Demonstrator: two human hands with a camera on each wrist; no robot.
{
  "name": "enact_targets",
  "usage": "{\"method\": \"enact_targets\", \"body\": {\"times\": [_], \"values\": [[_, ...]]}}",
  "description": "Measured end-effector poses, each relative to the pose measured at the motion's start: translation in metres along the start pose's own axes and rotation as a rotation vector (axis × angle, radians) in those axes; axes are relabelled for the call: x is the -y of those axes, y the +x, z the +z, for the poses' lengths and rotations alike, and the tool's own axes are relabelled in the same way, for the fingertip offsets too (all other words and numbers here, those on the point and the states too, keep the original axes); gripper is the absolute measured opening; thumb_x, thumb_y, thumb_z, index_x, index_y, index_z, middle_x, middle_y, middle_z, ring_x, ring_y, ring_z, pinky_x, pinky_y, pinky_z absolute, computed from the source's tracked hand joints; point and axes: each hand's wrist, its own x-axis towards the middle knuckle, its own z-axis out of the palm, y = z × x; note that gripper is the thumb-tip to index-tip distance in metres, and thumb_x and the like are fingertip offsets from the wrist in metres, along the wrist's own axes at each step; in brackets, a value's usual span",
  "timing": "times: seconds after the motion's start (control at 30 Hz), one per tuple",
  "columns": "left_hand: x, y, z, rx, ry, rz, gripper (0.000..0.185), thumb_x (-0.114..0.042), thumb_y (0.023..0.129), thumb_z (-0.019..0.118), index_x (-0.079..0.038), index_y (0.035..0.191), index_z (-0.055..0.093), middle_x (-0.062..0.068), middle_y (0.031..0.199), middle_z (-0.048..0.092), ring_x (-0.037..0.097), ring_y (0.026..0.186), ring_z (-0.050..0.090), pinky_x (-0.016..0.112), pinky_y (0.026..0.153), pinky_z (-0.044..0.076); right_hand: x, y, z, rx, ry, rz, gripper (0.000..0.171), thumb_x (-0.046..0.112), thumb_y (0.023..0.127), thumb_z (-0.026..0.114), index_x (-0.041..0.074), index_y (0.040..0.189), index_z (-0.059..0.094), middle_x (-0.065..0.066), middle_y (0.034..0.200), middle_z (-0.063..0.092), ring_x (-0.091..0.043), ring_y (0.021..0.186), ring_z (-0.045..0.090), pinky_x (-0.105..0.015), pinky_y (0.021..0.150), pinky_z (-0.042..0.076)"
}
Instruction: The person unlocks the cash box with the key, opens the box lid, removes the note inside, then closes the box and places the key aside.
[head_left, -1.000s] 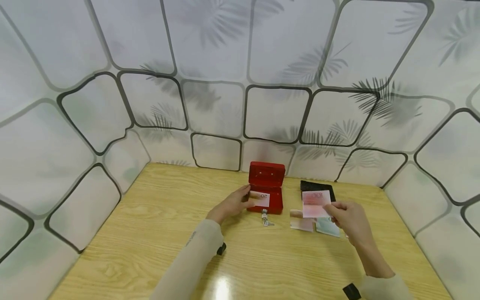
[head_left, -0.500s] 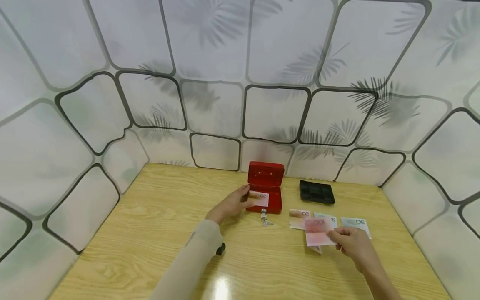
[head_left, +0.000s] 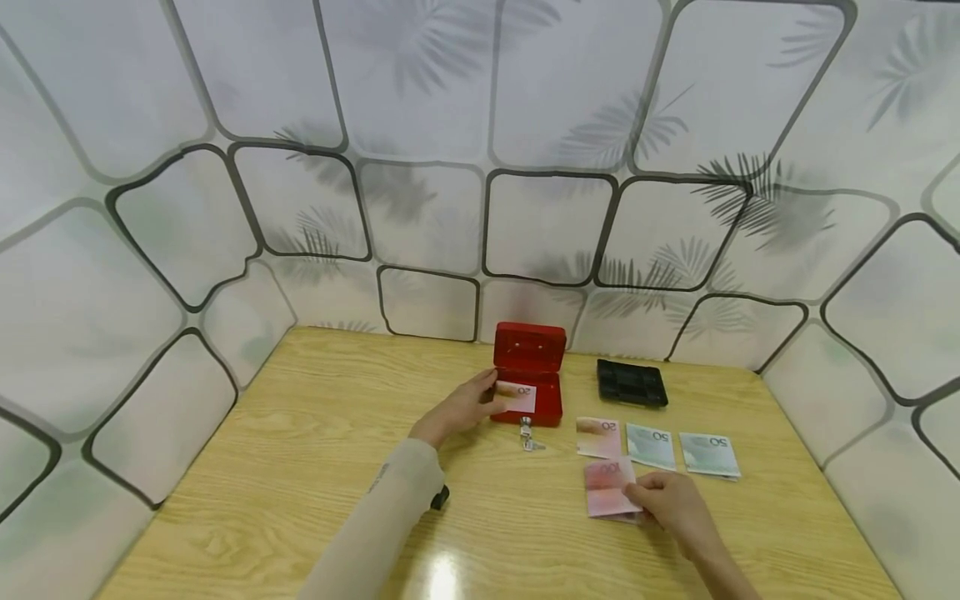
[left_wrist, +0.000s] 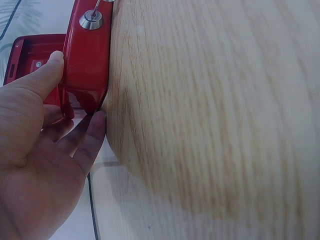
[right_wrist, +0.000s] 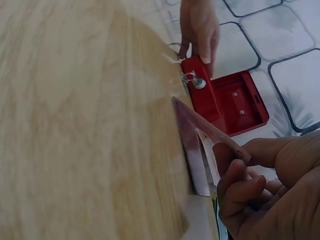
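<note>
A small red cash box [head_left: 553,407] stands with its lid raised near the back of the table, a 20 banknote [head_left: 521,400] lying in it. My left hand [head_left: 459,410] holds the box at its left side; in the left wrist view the thumb lies at the rim and the fingertips reach the lower edge. My right hand [head_left: 675,504] pinches a creased pink 100 banknote [head_left: 603,487] by its right edge, close over the table. Another pink edge shows beneath that note. A key ring with a key [head_left: 531,443] hangs from the box's front lock [right_wrist: 199,83].
Behind the held note lie a 20 note [head_left: 597,436], a 50 note [head_left: 651,447] and, farther right, a small stack of 50 notes [head_left: 708,452]. A black compartment tray [head_left: 632,383] sits at the back right. A patterned fabric wall [head_left: 427,304] borders the table [head_left: 337,392].
My right hand has brought the pink 100 note from in front of the black tray toward me, down to the table before the other notes. The left hand stays at the box.
</note>
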Motion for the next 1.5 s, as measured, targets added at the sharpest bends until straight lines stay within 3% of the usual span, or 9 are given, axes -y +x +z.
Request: {"method": "enact_targets", "body": {"times": [0.17,0.37,0.83,1.5], "values": [[0.0,0.0,0.0,-0.006,-0.002,0.001,0.075,-0.035,0.106,0.061,-0.004,0.163,0.024,0.011,0.171,0.019,0.03,0.156,0.017,0.046,0.125,0.02,-0.002,0.001,0.007,-0.032,-0.159,-0.056,0.021,0.018,0.089,0.078,0.007,0.073,0.07,0.001,0.059,0.055,-0.013,0.056,0.046,-0.024,0.051,0.036],[0.0,0.001,0.0,-0.01,0.001,0.004,0.076,-0.035,0.105,0.062,-0.003,0.163,0.025,0.012,0.171,0.02,0.03,0.156,0.018,0.045,0.125,0.02,-0.001,0.0,0.01,-0.055,-0.292,-0.103,0.021,0.023,0.088,0.081,0.007,0.078,0.071,0.004,0.067,0.06,-0.014,0.064,0.051,-0.028,0.057,0.041],[-0.001,-0.002,0.0,-0.01,-0.002,0.021,0.075,-0.033,0.106,0.062,-0.003,0.163,0.024,0.011,0.171,0.02,0.03,0.156,0.018,0.045,0.125,0.02,0.003,0.002,0.015,-0.047,-0.365,-0.071,0.022,0.022,0.088,0.08,0.005,0.082,0.069,0.003,0.069,0.059,-0.016,0.066,0.052,-0.03,0.058,0.042],[-0.002,-0.002,0.0,-0.019,0.004,0.013,0.073,-0.033,0.106,0.061,-0.003,0.163,0.025,0.011,0.171,0.02,0.03,0.156,0.018,0.045,0.125,0.02,0.002,-0.002,0.017,-0.064,-0.354,-0.084,0.022,0.021,0.087,0.08,0.002,0.087,0.069,0.001,0.07,0.059,-0.016,0.067,0.053,-0.031,0.058,0.044]]}}
